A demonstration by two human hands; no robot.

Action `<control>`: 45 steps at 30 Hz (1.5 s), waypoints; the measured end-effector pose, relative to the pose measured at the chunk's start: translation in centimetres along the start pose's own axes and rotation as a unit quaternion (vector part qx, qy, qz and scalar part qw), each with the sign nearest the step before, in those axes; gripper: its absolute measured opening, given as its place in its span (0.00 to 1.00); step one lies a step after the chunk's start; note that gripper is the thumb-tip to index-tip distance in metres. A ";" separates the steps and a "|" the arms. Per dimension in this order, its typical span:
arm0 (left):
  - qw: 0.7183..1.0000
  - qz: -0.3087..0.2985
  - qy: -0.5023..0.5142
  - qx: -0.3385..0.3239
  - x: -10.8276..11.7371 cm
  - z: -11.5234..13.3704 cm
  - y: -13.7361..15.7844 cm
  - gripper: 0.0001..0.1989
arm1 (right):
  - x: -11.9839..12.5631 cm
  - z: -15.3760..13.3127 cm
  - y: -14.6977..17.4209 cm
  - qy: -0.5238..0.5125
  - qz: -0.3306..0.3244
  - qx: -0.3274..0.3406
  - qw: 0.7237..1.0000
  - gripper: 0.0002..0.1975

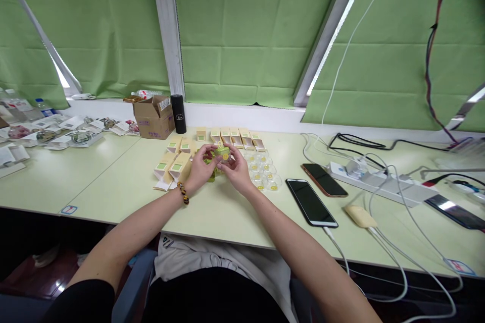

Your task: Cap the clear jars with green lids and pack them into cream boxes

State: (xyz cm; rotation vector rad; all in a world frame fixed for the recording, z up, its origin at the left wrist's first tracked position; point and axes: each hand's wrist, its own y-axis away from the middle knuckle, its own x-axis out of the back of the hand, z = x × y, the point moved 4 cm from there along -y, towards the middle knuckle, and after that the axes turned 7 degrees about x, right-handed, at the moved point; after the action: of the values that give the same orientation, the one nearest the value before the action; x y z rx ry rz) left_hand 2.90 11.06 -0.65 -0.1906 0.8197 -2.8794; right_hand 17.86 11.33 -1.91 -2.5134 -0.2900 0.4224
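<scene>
Just above the table, both hands hold one small clear container (225, 157) with a green top and a yellow mark. My left hand (200, 166) grips it from the left, its wrist wearing a beaded bracelet (183, 194). On the other side the fingers of my right hand (238, 169) close on the same container. More green pieces (210, 176) lie partly hidden under the left hand. To the left stand several open cream boxes (178, 166) with green labels, and another row of such boxes (235, 138) is behind. Clear domed containers (265, 169) with yellow marks are grouped at the right.
A cardboard box (153, 117) and a black bottle (178, 114) stand at the back left. Two phones (311, 203) and a white power strip (381, 182) with loose cables lie on the right. White packages (76, 136) cover the far left table.
</scene>
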 end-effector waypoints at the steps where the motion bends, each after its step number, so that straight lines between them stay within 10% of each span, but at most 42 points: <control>1: 1.000 -0.006 0.002 -0.001 0.0 0.1 0.0 0.17 | 0.0 0.1 0.0 -0.010 0.006 -0.005 1.000 0.35; 16: 0.998 -0.017 0.054 0.006 0.2 0.0 0.4 0.17 | 1.4 1.2 -0.7 -0.273 0.048 -0.163 0.947 0.15; 24: 0.997 -0.033 0.043 0.051 0.1 0.4 0.4 0.23 | 1.4 -0.3 -0.5 -0.058 0.067 0.009 0.996 0.31; 32: 0.988 -0.118 0.085 0.056 -0.7 -0.1 0.2 0.29 | 0.9 -1.4 0.0 0.114 0.017 0.127 0.985 0.33; 37: 0.980 -0.169 -0.088 -0.052 -0.4 1.0 1.0 0.20 | 3.7 -2.0 -0.8 0.165 0.174 0.171 0.956 0.31; 45: 0.877 -0.296 -0.350 -0.143 -1.7 2.6 2.6 0.18 | 5.2 -2.1 -1.2 0.201 0.258 0.155 0.932 0.29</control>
State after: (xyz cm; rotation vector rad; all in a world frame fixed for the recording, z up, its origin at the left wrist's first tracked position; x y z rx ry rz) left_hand 5.21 7.80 0.05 -1.6591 1.1454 -2.7537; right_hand 23.34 12.79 -0.80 -2.2633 0.5664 0.1221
